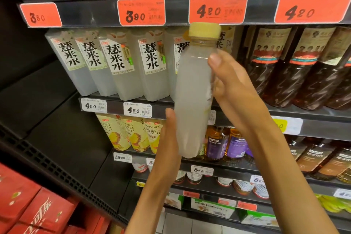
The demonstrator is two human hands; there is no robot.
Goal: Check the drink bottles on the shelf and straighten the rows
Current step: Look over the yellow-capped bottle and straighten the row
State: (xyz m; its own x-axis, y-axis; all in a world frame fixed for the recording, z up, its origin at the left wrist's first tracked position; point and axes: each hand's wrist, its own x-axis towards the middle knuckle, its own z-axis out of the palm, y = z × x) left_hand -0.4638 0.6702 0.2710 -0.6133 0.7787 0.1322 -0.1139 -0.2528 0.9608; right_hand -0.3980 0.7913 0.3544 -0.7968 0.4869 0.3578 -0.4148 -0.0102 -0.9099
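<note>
Hands [230, 89] holding bottle [193, 100], shelf rows [121, 64] behind

Two bare forearms rise from the bottom edge of the frame, one at lower centre and one at lower right, both uncovered as far as the frame shows: no sleeve, cuff, watch, bracelet or glove. The left hand [171, 138], in the centre, is seen edge-on, long and narrow, with no ring. The right hand [230, 89], right of centre, shows a broad thumb with a short, plain, unpainted nail; its fingers [218, 99] carry no ring either.
</note>
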